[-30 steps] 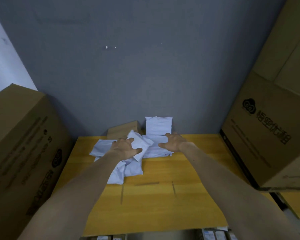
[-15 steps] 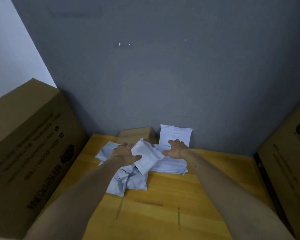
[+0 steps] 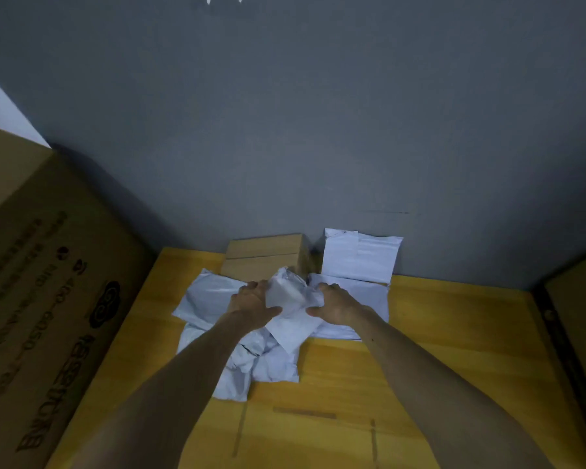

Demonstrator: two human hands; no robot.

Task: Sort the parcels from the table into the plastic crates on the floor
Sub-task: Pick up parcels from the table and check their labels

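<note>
A crumpled white poly mailer [image 3: 290, 308], soft and wrinkled with a flatter lower end, is held just above the pile of mailers [image 3: 210, 296] at the far middle of the wooden table [image 3: 437, 350]. The left hand [image 3: 252, 304] grips its left edge and the right hand [image 3: 339, 304] its right edge, fingers curled round it. Behind stand a small cardboard box [image 3: 266, 257] and an upright white mailer [image 3: 359, 257] leaning on the grey wall [image 3: 318, 130].

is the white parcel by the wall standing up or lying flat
Standing up: the white parcel leans against the grey wall on its lower edge.
</note>
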